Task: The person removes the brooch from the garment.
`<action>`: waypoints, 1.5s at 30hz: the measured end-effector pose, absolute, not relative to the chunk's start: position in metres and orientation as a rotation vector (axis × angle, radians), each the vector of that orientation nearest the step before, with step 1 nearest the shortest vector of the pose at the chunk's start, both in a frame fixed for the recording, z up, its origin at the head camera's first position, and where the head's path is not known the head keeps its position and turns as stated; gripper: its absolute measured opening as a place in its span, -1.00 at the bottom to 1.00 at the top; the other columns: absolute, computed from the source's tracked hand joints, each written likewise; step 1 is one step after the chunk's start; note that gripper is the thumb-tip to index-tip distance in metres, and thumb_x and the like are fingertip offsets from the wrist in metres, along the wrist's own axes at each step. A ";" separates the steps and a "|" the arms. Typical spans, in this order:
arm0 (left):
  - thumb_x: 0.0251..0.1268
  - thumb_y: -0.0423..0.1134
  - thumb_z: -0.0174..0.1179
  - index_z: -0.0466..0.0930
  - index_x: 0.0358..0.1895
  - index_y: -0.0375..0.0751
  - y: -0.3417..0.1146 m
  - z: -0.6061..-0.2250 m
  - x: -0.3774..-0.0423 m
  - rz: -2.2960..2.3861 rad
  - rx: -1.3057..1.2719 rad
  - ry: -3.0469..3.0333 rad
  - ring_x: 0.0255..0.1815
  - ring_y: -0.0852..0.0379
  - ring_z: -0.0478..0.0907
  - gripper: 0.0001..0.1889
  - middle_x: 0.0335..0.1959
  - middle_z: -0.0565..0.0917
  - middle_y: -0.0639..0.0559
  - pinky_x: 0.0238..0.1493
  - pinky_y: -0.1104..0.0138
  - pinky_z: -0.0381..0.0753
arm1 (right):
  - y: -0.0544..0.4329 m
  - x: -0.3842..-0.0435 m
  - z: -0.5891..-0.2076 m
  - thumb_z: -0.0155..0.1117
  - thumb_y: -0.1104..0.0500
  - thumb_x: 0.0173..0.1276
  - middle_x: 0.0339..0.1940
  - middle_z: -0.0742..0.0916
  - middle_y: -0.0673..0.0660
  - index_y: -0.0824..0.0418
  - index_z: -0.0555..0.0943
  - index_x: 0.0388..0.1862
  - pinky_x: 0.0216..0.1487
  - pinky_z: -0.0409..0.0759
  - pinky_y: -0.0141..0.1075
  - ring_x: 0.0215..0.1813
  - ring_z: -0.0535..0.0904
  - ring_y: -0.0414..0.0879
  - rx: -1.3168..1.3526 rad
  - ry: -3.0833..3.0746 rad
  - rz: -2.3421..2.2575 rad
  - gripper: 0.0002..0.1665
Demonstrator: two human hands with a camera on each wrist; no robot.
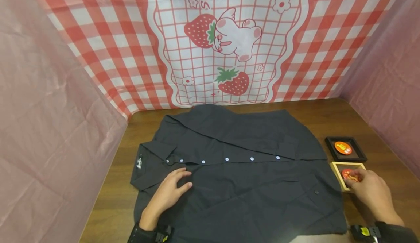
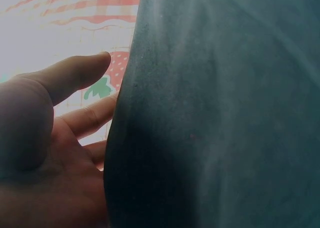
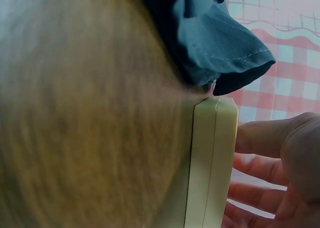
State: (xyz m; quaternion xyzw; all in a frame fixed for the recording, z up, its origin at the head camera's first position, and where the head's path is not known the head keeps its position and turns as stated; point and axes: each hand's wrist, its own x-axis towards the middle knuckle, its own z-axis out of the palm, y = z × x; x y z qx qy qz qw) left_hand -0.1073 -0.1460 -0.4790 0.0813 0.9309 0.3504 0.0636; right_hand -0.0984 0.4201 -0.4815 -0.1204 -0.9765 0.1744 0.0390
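Note:
A dark grey button-up shirt (image 1: 229, 192) lies spread on the wooden table, its collar to the left and its row of white buttons across the middle. My left hand (image 1: 172, 190) is over the shirt just below the collar, fingers loosely extended and holding nothing. In the left wrist view, dark cloth (image 2: 225, 108) hides its fingertips. At the right, my right hand (image 1: 372, 190) pinches a red round badge (image 1: 350, 174) within a cream square frame (image 1: 338, 177). The right wrist view shows the side of this frame (image 3: 212, 163), with thumb and fingers against its face.
Directly behind the cream frame lies a black square frame (image 1: 362, 157) holding an orange round badge (image 1: 343, 148). A red checked strawberry cloth (image 1: 229, 53) hangs along the back, with pink curtains (image 1: 59, 108) on both sides. The shirt's right edge is close to the cream frame.

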 end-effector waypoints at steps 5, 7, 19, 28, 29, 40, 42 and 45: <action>0.27 -0.12 0.27 0.62 0.10 -0.12 -0.147 -0.479 -0.107 1.053 0.240 2.814 0.37 -0.26 0.37 -0.64 0.32 0.49 -0.19 0.31 -0.19 0.34 | 0.420 -0.097 -0.484 0.38 0.16 0.20 -0.13 0.58 0.60 0.51 0.54 -0.08 -0.30 0.43 0.15 -0.15 0.50 0.53 -0.417 -3.002 0.528 -0.54; 0.27 -0.13 0.27 0.62 0.11 -0.12 -0.147 -0.480 -0.107 1.053 0.227 2.814 0.38 -0.25 0.37 -0.64 0.32 0.49 -0.18 0.32 -0.18 0.34 | 0.420 -0.097 -0.484 0.38 0.16 0.19 -0.12 0.58 0.60 0.51 0.54 -0.07 -0.31 0.43 0.14 -0.16 0.51 0.52 -0.424 -2.993 0.527 -0.53; 0.28 -0.16 0.26 0.62 0.11 -0.13 -0.147 -0.480 -0.110 1.044 0.205 2.817 0.39 -0.24 0.37 -0.65 0.32 0.49 -0.19 0.34 -0.17 0.32 | 0.419 -0.095 -0.485 0.32 0.14 0.28 -0.39 0.60 0.39 0.48 0.55 -0.06 -0.45 0.30 -0.14 -0.37 0.49 0.17 -0.379 -2.938 0.562 -0.57; 0.27 -0.11 0.27 0.62 0.10 -0.12 -0.147 -0.478 -0.107 1.032 0.240 2.822 0.37 -0.25 0.38 -0.64 0.30 0.50 -0.20 0.31 -0.18 0.34 | 0.418 -0.095 -0.485 0.24 0.08 0.37 -0.18 0.59 0.57 0.48 0.53 -0.02 -0.25 0.38 0.17 -0.15 0.49 0.43 -0.394 -2.933 0.597 -0.54; 0.27 -0.11 0.27 0.62 0.10 -0.12 -0.147 -0.478 -0.107 1.032 0.239 2.820 0.37 -0.25 0.38 -0.64 0.30 0.50 -0.20 0.31 -0.18 0.34 | 0.418 -0.095 -0.485 0.23 0.07 0.37 -0.19 0.59 0.57 0.48 0.53 -0.01 -0.25 0.38 0.16 -0.15 0.49 0.42 -0.395 -2.934 0.599 -0.53; 0.27 -0.12 0.26 0.63 0.09 -0.12 -0.145 -0.479 -0.107 1.025 0.238 2.828 0.37 -0.24 0.39 -0.65 0.30 0.51 -0.19 0.32 -0.17 0.35 | 0.416 -0.094 -0.483 0.19 0.01 0.41 -0.20 0.58 0.55 0.49 0.53 0.01 -0.27 0.39 0.16 -0.16 0.49 0.41 -0.416 -2.929 0.616 -0.48; 0.26 -0.11 0.27 0.63 0.08 -0.12 -0.145 -0.479 -0.107 1.021 0.245 2.833 0.36 -0.24 0.40 -0.65 0.29 0.52 -0.19 0.31 -0.17 0.36 | 0.416 -0.094 -0.483 0.19 0.00 0.42 -0.20 0.58 0.55 0.49 0.53 0.01 -0.28 0.40 0.16 -0.16 0.50 0.41 -0.424 -2.931 0.618 -0.47; 0.26 -0.11 0.27 0.63 0.08 -0.11 -0.145 -0.478 -0.106 1.021 0.247 2.829 0.35 -0.24 0.40 -0.65 0.29 0.52 -0.19 0.29 -0.18 0.36 | 0.416 -0.093 -0.483 0.18 0.00 0.42 -0.20 0.58 0.55 0.49 0.53 0.02 -0.28 0.40 0.15 -0.15 0.49 0.40 -0.423 -2.929 0.621 -0.47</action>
